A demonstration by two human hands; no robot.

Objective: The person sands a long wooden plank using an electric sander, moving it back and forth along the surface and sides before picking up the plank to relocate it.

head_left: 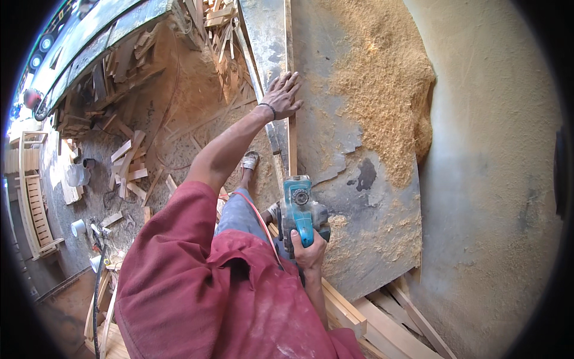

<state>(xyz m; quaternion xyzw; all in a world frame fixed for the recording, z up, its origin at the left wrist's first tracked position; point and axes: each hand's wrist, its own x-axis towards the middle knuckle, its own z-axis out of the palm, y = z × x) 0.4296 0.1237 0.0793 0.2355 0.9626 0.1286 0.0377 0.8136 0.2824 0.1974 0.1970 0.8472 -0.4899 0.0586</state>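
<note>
My right hand [309,250] is wrapped round the handle of a teal electric planer [302,206]. The planer sits on the near end of a long, narrow wooden strip [292,146] that runs away from me along the workbench [323,122]. Farther up the strip, my left hand [283,96] lies flat on it with the fingers stretched out, a dark band at the wrist. The planer's underside and the strip beneath it are hidden.
Wood shavings [382,78] are heaped on the bench's right side, beside a wall [490,179]. Offcuts [128,164] litter the floor at left, near a wooden slatted frame [37,203]. Planks [388,329] lie at the lower right. A pinkish cord [257,212] passes by my leg.
</note>
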